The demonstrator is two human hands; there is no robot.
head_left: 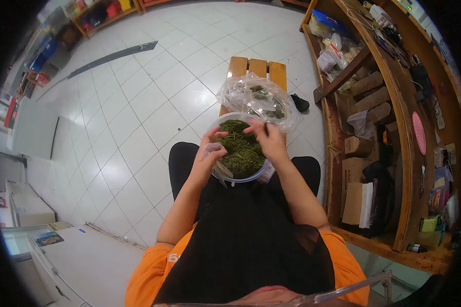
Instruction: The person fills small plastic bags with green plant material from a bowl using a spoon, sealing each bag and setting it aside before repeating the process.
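A round, clear plastic tub (234,179) sits between my knees, filled with loose, dark green, moss-like plant material (241,153). My left hand (209,153) is at the tub's left rim, fingers curled with a piece of thin clear plastic (214,148) in them; more of the plastic hangs down by the rim. My right hand (267,139) reaches over the tub's right side, fingers bent and apart just above the green material. Right behind the tub lies a crumpled clear plastic bag (258,102) with some green clumps inside.
The bag rests on a slatted wooden bench (259,66). A dark shoe-like object (299,103) is on the tiled floor (153,120) beside it. On the right stands a wooden shelf unit (410,169) with cardboard boxes (354,197) and bags. A white cabinet (87,261) is at lower left.
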